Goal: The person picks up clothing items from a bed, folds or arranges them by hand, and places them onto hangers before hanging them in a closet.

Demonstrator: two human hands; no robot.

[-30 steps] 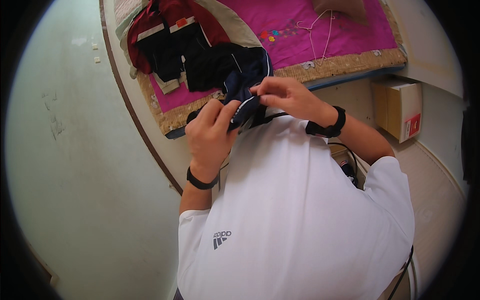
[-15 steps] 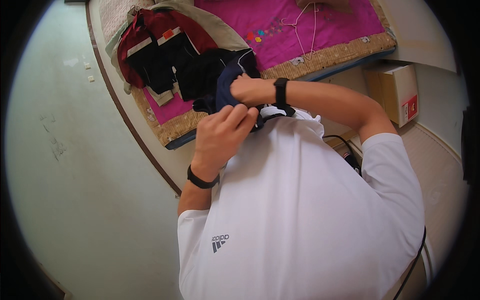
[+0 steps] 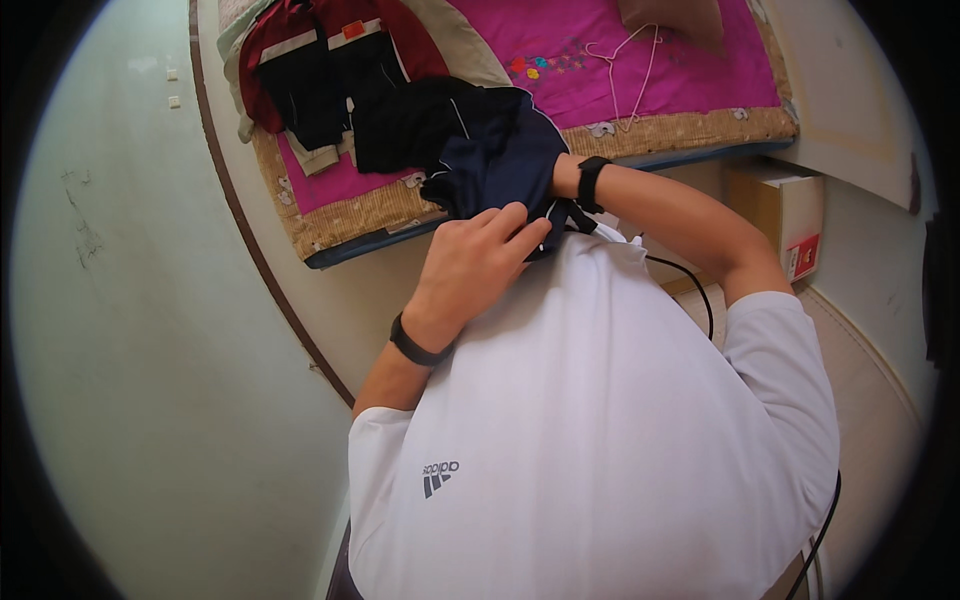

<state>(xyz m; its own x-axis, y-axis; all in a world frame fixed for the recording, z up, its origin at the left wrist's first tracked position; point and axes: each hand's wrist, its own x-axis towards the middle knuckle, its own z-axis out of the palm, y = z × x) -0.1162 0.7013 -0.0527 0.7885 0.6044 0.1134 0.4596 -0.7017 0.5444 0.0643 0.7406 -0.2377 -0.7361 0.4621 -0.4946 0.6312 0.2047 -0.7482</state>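
Note:
A navy and black garment with white piping [image 3: 495, 155] hangs over the near edge of the bed toward me. I cannot tell whether it is a jacket or trousers. My left hand [image 3: 478, 258] has its fingers closed on the garment's near edge, close to my chest. From the right, my right hand [image 3: 567, 176] reaches into the garment up to about the wrist, so its fingers are hidden under the navy cloth. Black bands circle both wrists.
A dark red and black jacket [image 3: 405, 35] lies at the bed's far left, over pale cloth. Two thin hangers [image 3: 612, 62] and a brown cushion [image 3: 690, 18] rest on the pink bedspread [image 3: 560, 100]. A white and red box [image 3: 803, 225] stands right of the bed. A wall borders the left.
My right hand has pushed deeper into the garment and moved right, and its fingers have gone out of sight. More navy cloth is spread out. My left hand keeps its hold, slightly farther right.

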